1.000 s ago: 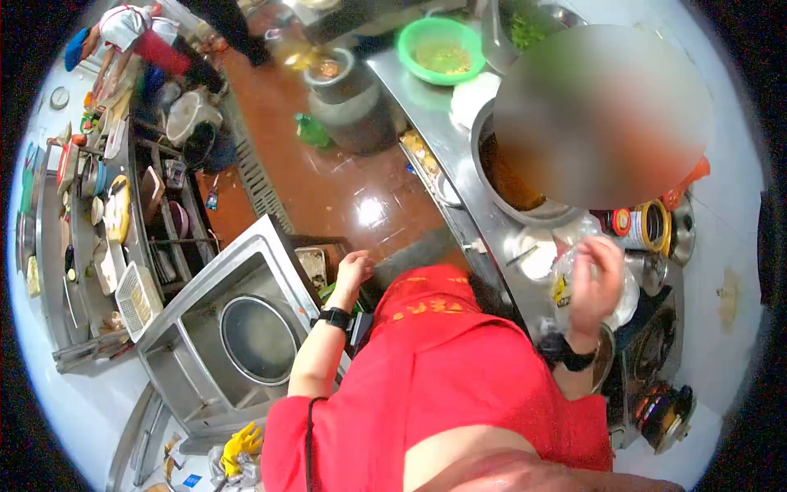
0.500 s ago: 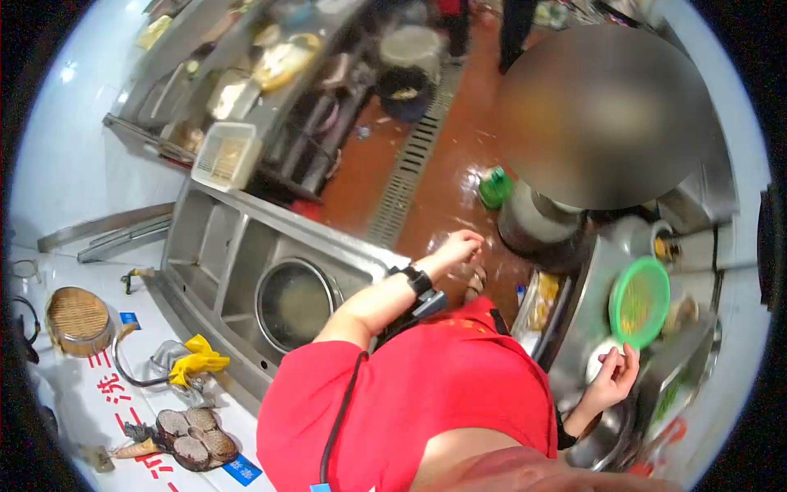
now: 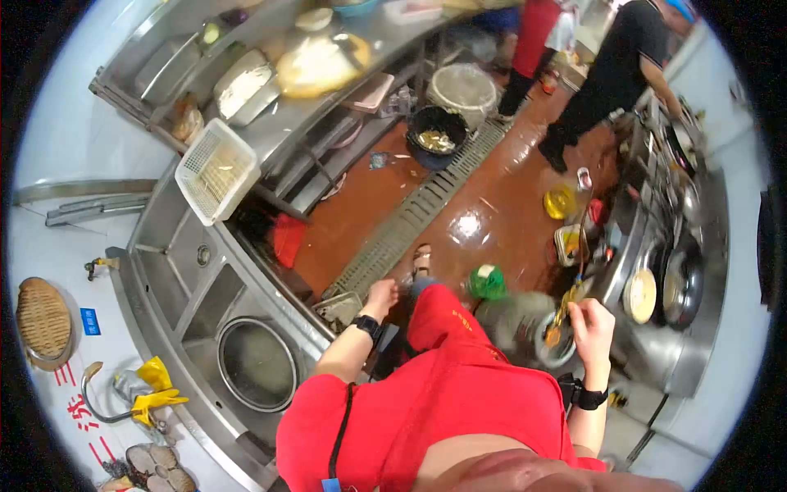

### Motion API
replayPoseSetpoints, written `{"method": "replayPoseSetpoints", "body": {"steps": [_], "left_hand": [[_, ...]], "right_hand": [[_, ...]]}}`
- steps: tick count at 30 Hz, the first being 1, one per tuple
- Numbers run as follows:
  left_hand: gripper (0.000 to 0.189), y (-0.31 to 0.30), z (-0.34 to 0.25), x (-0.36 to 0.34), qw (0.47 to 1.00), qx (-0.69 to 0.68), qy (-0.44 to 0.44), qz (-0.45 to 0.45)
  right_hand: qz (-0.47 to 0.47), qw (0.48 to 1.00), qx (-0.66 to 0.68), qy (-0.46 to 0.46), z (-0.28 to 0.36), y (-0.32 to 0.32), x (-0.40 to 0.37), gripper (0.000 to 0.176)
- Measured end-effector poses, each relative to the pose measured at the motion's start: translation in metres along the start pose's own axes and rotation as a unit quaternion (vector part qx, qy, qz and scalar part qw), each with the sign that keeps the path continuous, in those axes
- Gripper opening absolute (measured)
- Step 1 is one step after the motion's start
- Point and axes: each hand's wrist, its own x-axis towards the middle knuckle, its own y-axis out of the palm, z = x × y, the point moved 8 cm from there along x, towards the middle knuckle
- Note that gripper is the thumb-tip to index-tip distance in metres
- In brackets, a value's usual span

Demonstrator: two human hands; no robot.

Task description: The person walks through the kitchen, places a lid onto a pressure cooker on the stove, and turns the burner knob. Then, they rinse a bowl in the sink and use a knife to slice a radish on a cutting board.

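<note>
My left hand [image 3: 381, 297] hangs in front of me with its fingers curled in, nothing visible in it. It is nearest to the front edge of the steel sink [image 3: 182, 324] and a small white basket [image 3: 343, 310]. Loosely bent fingers show on my right hand [image 3: 592, 330], raised at my right side; I see nothing held in it. In the picture it overlaps a grey round pot [image 3: 556, 340] standing beyond it, with no contact visible. A large steel pot [image 3: 258, 365] with cloudy liquid sits in the near sink basin.
A white plastic basket [image 3: 217, 170] rests on the sink's far corner. A floor drain grate [image 3: 410, 215] crosses the wet red floor. Ahead stand a black bin [image 3: 436, 138], a green container [image 3: 487, 281] and a yellow one [image 3: 559, 202]. A person in black [image 3: 602, 78] leans towards the stove.
My view has turned and moved forward, bringing the stove and the person in black into sight. The green basin near my right hand has left view. My left hand is lower in the picture.
</note>
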Motion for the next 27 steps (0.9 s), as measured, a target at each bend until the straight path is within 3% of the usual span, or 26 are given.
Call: {"method": "replayPoseSetpoints", "body": {"steps": [1, 2, 5, 8, 10, 12, 14, 15, 16, 18, 20, 22, 24, 26, 27], "left_hand": [[0.011, 0.004, -0.016, 0.023, 0.999, -0.014, -0.011, -0.031], [0.008, 0.012, -0.033, 0.031, 0.998, -0.029, -0.024, -0.045], [0.009, 0.034, -0.074, 0.097, 0.994, -0.110, -0.005, 0.022], [0.014, 0.076, -0.196, 0.100, 0.996, -0.059, 0.064, 0.003], [0.017, 0.090, -0.271, 0.114, 0.991, 0.004, 0.136, 0.019], [0.019, 0.098, -0.335, 0.116, 0.982, 0.000, 0.183, -0.034], [0.018, 0.106, -0.385, 0.123, 0.973, 0.010, 0.229, -0.025], [0.018, 0.109, -0.402, 0.125, 0.973, -0.003, 0.230, -0.036], [0.019, 0.112, -0.420, 0.120, 0.965, 0.012, 0.258, -0.050], [0.020, 0.101, -0.418, 0.120, 0.956, -0.012, 0.276, -0.104], [0.020, 0.094, -0.418, 0.121, 0.949, -0.030, 0.297, -0.101], [0.020, 0.069, -0.387, 0.115, 0.944, -0.111, 0.262, -0.165], [0.019, 0.043, -0.350, 0.102, 0.936, -0.195, 0.212, -0.201], [0.018, 0.007, -0.317, 0.073, 0.906, -0.232, 0.219, -0.278], [0.018, -0.012, -0.298, 0.047, 0.877, -0.255, 0.221, -0.342]], "right_hand": [[0.114, 0.984, 0.078, 0.111, -0.018, 0.027, 0.052, 0.014], [0.153, 0.979, 0.054, 0.122, -0.027, 0.039, 0.078, 0.017], [0.163, 0.960, 0.106, 0.201, -0.128, 0.106, 0.128, 0.018], [0.218, 0.933, 0.092, 0.272, -0.182, 0.166, 0.170, 0.015], [0.194, 0.948, 0.100, 0.232, -0.209, 0.203, 0.202, 0.018], [0.200, 0.942, 0.126, 0.236, -0.191, 0.222, 0.241, 0.028], [0.208, 0.941, 0.234, 0.131, -0.172, 0.250, 0.289, 0.038], [0.275, 0.932, 0.206, 0.116, -0.164, 0.269, 0.313, 0.048], [0.300, 0.899, 0.262, 0.184, -0.171, 0.296, 0.335, 0.040], [0.384, 0.877, 0.221, 0.189, -0.128, 0.318, 0.395, 0.031], [0.412, 0.869, 0.244, 0.128, -0.126, 0.375, 0.448, 0.029], [0.469, 0.847, 0.239, 0.069, -0.133, 0.438, 0.494, 0.028], [0.518, 0.823, 0.227, -0.060, -0.086, 0.476, 0.532, 0.026], [0.585, 0.780, 0.214, -0.065, -0.032, 0.491, 0.556, 0.022], [0.588, 0.773, 0.206, -0.123, -0.010, 0.502, 0.566, 0.021]]}}
